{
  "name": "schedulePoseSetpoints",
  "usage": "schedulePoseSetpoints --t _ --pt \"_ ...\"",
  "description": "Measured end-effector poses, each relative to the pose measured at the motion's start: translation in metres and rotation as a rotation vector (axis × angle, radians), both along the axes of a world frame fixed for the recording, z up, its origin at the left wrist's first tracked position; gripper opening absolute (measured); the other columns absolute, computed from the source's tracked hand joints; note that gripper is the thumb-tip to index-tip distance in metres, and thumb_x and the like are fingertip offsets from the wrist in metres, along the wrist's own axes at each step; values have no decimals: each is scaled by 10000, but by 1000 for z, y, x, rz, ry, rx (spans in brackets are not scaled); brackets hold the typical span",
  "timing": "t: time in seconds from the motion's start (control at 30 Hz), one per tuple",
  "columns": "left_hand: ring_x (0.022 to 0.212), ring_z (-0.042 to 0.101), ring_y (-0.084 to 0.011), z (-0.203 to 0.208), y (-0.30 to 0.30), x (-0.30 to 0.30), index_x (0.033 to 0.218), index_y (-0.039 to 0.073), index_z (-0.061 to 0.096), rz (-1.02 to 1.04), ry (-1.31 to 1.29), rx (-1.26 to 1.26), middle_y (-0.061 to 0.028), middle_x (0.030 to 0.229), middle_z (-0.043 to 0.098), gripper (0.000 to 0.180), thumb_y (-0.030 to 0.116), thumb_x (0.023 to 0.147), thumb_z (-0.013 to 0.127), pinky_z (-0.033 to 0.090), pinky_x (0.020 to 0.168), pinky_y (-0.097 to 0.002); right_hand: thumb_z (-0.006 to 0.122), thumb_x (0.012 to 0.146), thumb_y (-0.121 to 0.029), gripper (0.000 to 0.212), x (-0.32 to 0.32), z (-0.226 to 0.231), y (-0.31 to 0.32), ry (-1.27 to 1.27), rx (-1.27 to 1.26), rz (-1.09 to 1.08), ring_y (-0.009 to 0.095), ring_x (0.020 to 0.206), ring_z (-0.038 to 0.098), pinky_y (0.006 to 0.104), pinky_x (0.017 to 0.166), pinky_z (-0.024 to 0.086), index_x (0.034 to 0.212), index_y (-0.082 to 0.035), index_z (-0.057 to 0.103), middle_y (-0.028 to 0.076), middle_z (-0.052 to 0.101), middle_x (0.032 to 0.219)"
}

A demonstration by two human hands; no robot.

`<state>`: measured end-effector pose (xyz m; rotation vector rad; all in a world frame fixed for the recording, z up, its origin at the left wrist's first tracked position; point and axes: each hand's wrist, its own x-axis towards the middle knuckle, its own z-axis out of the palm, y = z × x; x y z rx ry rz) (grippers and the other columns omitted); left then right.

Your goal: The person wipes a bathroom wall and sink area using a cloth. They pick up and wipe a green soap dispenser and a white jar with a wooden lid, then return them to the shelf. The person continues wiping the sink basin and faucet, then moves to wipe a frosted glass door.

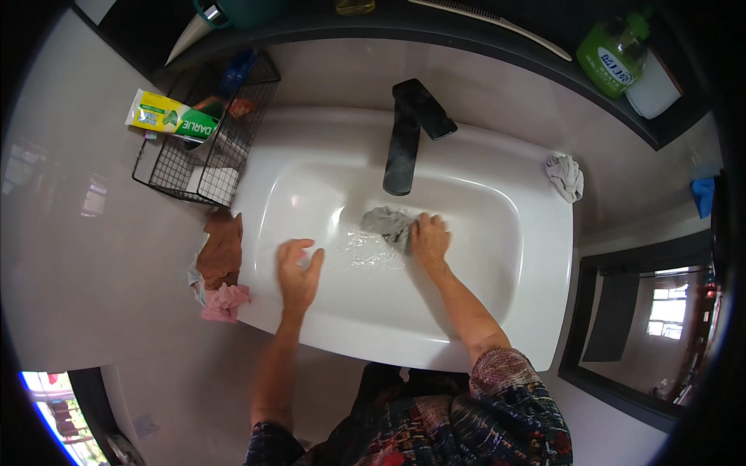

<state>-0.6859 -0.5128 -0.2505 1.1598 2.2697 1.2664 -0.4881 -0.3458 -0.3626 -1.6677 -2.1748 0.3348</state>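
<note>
A wet grey cloth (388, 223) lies bunched in the white sink basin (482, 295), below the black faucet (402, 151). My right hand (430, 242) is closed on the right end of this cloth, its fingers slightly blurred. Over the left part of the basin hovers my left hand (298, 273), thumb and fingers apart and curved, with nothing in it. Shallow water glistens around the cloth. The underside of the right hand's grip is hidden.
A wire basket (167, 167) with a toothpaste tube (172, 116) stands at the left. Brown cloth (221, 252) and pink cloth (226, 301) hang by the sink's left edge. Another crumpled grey cloth (565, 177) sits on its right rim. A dark shelf holds a green pump bottle (610, 62).
</note>
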Motion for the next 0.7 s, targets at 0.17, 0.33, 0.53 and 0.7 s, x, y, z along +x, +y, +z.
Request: schedulePoseSetpoints --t 0.17,0.33,0.53,0.7 --pt "1115 507 -294 -27 46 46 1317 97 440 89 -942 -238 -141 1290 462 551 381 872 600 470 847 -449 562 775 -85 185 -9 -38 -8 88 -74 143 364 871 541 487 736 443 959 -59 562 176 569 920" --pt "1037 545 -289 -65 73 41 1263 74 444 169 -1483 -184 -140 1201 500 623 494 834 608 483 847 -440 473 837 -69 196 -42 32 -60 697 -377 457 401 855 530 461 752 433 1027 -21 479 221 511 961" --pt "778 577 -218 -65 91 23 925 121 576 -9 -1727 -165 -40 886 596 353 463 844 607 508 691 -369 510 869 -169 201 -57 94 -87 462 -83 481 380 786 572 467 665 482 965 6 482 228 508 908" --pt "923 568 -204 -59 92 50 1079 131 530 93 -1485 -223 -47 983 588 367 419 863 601 479 753 -420 569 802 -150 133 -51 54 -49 158 204 312 325 573 585 409 493 500 855 -38 519 149 549 766"
